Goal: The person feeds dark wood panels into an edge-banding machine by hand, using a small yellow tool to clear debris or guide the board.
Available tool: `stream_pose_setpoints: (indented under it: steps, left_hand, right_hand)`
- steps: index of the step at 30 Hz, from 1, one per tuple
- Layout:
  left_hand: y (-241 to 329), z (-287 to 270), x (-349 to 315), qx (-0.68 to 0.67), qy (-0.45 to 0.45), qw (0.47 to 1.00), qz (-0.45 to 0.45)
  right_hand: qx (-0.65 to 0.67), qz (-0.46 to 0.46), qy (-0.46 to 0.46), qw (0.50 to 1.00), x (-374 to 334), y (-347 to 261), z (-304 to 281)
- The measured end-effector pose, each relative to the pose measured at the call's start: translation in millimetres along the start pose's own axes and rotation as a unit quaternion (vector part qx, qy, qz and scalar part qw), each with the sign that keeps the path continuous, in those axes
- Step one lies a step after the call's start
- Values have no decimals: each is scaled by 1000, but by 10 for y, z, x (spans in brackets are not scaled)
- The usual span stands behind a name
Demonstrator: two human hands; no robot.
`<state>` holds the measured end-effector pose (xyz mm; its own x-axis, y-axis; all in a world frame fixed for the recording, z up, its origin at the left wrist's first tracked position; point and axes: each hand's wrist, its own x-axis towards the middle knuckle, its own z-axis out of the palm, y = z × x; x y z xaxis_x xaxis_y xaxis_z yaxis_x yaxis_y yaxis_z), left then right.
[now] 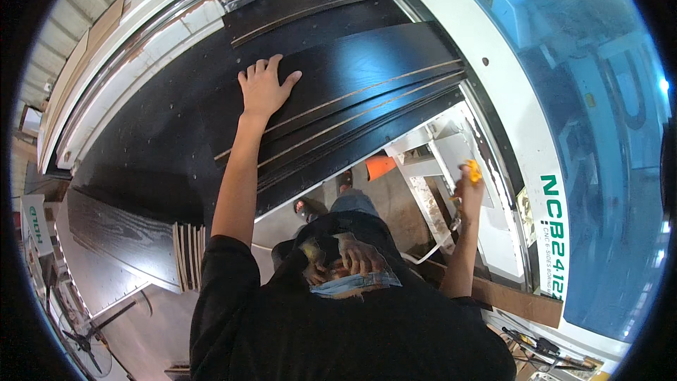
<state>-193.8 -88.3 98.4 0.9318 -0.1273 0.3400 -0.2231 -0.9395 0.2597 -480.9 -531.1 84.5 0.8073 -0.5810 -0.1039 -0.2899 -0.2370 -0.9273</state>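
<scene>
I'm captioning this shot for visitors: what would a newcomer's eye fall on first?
The left hand, fingers spread on a dark board at upper centre, stands out. A big translucent blue cover fills the right side. Right of centre, the right hand holds a small yellow object.

Black bed point(151, 130), dark boards point(374, 56) atop; grey table point(99, 286), stacked panels point(134, 240) atop

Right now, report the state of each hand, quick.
Left hand: open, palm down on a dark panel.
Right hand: closed around a yellow object, too small to identify.
</scene>
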Motion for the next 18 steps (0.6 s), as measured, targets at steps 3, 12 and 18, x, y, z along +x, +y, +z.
stream_pose_setpoints:
  steps: [3, 12, 18]
  left_hand:
    - [-31, 56, 122, -47, -8, 999, -2]
    - [56, -64, -105, -63, -16, 997, 37]
    - [156, -81, -332, -56, -4, 998, 32]
  right_hand:
    - [25, 45, -23, 998, 21, 104, -184]
    - [123, 109, -77, 983, 359, 186, 299]
    - [70, 177, -402, 896, 162, 119, 370]
